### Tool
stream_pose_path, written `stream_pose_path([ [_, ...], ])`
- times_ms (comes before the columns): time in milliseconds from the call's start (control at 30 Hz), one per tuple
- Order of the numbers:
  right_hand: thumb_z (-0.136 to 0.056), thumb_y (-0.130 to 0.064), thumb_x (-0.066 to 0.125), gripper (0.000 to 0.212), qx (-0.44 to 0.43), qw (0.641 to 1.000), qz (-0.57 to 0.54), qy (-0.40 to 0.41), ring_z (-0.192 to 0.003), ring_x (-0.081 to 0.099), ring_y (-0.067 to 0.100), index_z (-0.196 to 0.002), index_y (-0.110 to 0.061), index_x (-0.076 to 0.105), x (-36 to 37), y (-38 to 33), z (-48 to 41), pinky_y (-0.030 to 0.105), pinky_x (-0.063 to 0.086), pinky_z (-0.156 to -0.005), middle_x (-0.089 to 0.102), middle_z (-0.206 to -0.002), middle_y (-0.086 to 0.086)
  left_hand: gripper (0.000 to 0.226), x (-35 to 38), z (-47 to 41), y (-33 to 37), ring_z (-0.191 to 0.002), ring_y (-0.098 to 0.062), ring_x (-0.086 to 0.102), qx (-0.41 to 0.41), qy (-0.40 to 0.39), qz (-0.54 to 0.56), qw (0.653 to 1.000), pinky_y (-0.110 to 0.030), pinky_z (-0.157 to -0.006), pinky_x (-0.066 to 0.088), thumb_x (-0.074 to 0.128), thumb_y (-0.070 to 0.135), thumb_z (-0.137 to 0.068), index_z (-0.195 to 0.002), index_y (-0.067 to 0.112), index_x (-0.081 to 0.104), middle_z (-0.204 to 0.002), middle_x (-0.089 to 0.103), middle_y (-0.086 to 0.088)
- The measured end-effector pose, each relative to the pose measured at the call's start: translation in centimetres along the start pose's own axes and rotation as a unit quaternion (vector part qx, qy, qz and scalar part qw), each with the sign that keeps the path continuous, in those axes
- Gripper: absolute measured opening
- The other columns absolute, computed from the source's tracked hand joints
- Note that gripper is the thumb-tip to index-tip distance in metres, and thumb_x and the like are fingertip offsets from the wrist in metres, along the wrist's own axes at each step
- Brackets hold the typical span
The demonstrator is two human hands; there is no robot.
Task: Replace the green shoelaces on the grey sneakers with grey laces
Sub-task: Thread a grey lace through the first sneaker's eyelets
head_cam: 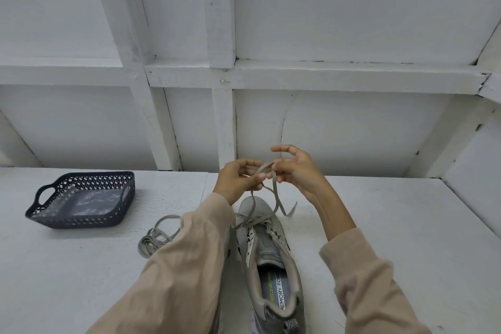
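The left hand [238, 179] and right hand [295, 171] each pinched the grey lace [264, 167], limp and light, probably best held near its tips; the grey sneaker [271, 249] lay just below the pinch

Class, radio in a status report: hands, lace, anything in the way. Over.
Left hand, right hand both pinching grey lace above sneaker. Lace threaded at toe-end eyelets only. Loose lace bundle off left, not blocking.

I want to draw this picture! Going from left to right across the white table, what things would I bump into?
Dark basket → loose lace → grey sneaker.
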State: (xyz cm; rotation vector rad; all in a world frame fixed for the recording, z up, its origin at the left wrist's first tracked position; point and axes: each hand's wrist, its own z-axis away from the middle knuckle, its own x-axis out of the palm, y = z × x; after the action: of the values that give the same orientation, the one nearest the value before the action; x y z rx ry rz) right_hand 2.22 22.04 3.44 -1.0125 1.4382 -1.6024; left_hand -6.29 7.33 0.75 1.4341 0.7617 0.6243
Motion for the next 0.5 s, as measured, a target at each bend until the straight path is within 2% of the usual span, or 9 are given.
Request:
stream_pose_path([
  [133, -0.083, 0.019, 0.052, 0.040, -0.008, 0.998, 0.001, 0.068, -0.057, 0.062, 0.022, -0.116, -0.004, 0.057, -0.9, 0.1, -0.3, 0.022, 0.050, -0.049, 0.070, -0.091, 0.020, 0.021, -1.2, 0.0, -0.5, -0.052, -0.008, 0.063, -0.031, -0.042, -0.080, 0.995, -0.020, -0.060, 0.055, 0.069, -0.003, -0.082, -0.103, -0.003, 0.065, -0.073, 0.063, -0.008],
  [233, -0.083, 0.016, 0.052, 0.034, 0.004, 0.996, 0.019, 0.090, -0.046, 0.055, 0.017, -0.110, -0.004, 0.059, -2.0, 0.6, -0.3, 0.022, 0.042, -0.042, 0.066, -0.082, 0.018, 0.013, -2.1, 0.2, -1.3, -0.057, -0.016, 0.061, -0.051, -0.072, -0.151, 0.985, -0.027, -0.067, 0.057, 0.068, -0.002, -0.083, -0.096, 0.002, 0.069, -0.074, 0.066, -0.011],
  [333, -0.084, 0.010, 0.056, 0.026, 0.074, 0.985, 0.134, 0.076, -0.038, 0.052, 0.013, -0.107, -0.001, 0.060, -3.2, 2.1, -0.5, 0.021, 0.035, -0.035, 0.062, -0.069, 0.013, 0.011, -2.1, 0.4, -1.8, -0.059, -0.018, 0.057, -0.049, -0.090, -0.166, 0.981, -0.026, -0.064, 0.054, 0.064, -0.002, -0.086, -0.094, 0.003, 0.070, -0.075, 0.067, -0.008],
  [433, -0.090, 0.002, 0.051, 0.016, 0.163, 0.952, 0.254, 0.057, -0.043, 0.060, 0.019, -0.103, -0.003, 0.058, -4.1, 5.3, -1.2, 0.022, 0.041, -0.039, 0.068, -0.081, 0.015, 0.013, -1.3, 0.9, -1.7, -0.060, -0.015, 0.057, -0.047, -0.120, -0.177, 0.976, -0.022, -0.062, 0.051, 0.063, -0.002, -0.087, -0.096, 0.004, 0.070, -0.074, 0.067, -0.003],
  [500, -0.095, -0.016, 0.055, 0.013, 0.181, 0.924, 0.325, 0.084, -0.051, 0.065, 0.024, -0.097, -0.004, 0.058, -4.2, 7.5, -1.7, 0.027, 0.050, -0.049, 0.070, -0.078, 0.012, 0.013, -0.8, 1.0, -1.7, -0.062, -0.016, 0.058, -0.042, -0.132, -0.175, 0.975, -0.024, -0.065, 0.052, 0.063, 0.000, -0.087, -0.097, 0.005, 0.070, -0.078, 0.068, -0.004],
])
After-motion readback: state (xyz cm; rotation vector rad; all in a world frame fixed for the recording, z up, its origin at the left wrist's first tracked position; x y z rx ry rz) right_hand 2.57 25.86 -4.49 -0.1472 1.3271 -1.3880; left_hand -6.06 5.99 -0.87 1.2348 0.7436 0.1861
